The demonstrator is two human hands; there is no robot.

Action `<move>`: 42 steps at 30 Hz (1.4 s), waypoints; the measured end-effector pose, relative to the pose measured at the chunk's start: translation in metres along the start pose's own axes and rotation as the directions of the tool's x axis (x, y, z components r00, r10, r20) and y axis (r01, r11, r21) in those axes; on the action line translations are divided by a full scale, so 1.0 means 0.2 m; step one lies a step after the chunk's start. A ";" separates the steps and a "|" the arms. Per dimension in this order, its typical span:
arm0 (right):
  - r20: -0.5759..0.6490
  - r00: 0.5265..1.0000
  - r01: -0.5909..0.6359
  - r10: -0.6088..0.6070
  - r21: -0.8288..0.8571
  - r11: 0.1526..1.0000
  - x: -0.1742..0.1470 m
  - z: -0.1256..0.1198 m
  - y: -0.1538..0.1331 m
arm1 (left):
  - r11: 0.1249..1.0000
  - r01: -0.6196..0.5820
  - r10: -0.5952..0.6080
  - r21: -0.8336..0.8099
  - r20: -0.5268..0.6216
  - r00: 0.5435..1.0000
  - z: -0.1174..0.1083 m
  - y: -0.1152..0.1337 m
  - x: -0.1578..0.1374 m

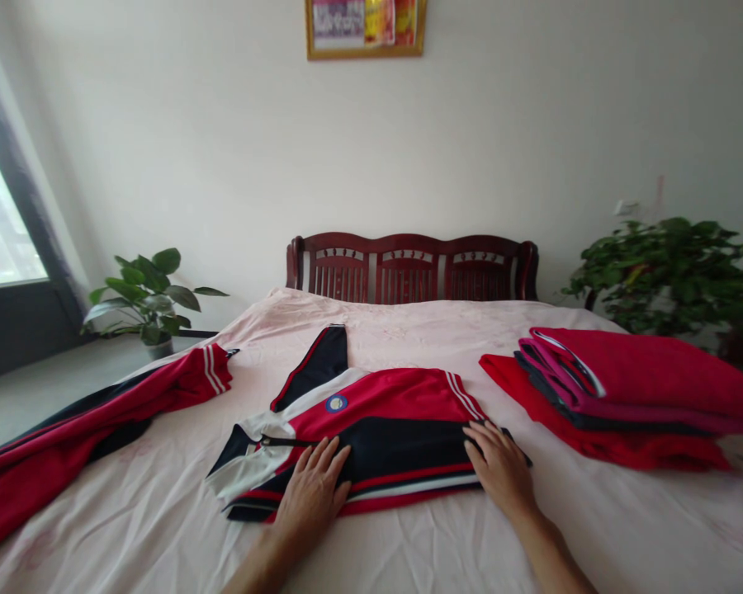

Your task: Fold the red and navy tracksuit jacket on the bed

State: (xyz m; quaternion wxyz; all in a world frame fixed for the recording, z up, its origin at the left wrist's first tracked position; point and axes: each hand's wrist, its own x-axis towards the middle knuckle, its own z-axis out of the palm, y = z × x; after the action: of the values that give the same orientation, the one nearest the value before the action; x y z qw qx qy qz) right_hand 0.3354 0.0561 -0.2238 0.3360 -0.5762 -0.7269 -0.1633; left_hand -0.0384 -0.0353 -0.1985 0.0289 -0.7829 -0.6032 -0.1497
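Note:
A red, navy and white zip jacket lies partly folded on the bed, its collar to the left and its striped hem to the right. The near sleeve is laid across the body lengthwise, while the far sleeve sticks out away from me. My left hand rests flat on the jacket near the collar, fingers stretched out. Over at the cuff and hem end, my right hand presses down with its fingers spread. A round blue badge shows on the chest.
Folded clothes in red, pink and navy are stacked at the right. Another red and navy garment stretches along the left. Pale pink bedding lies beneath everything. Behind stand a wooden bench back and potted plants at both sides.

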 end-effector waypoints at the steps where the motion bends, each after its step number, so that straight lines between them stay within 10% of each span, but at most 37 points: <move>1: -0.001 1.000 0.002 -0.002 -0.002 1.000 0.00 0.00 0.00 | 1.000 0.001 -0.001 -0.001 0.003 1.000 0.00 0.00 0.00; 42: -0.002 1.000 0.028 -0.028 -0.034 0.999 -0.01 0.01 0.01 | 1.000 -0.003 0.003 0.004 0.039 0.999 -0.02 0.00 0.00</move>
State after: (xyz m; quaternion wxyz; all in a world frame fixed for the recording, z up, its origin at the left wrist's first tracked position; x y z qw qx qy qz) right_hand 0.3367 0.0570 -0.2264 0.3246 -0.5715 -0.7316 -0.1809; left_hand -0.0394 -0.0355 -0.1946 0.0190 -0.7864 -0.6029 -0.1332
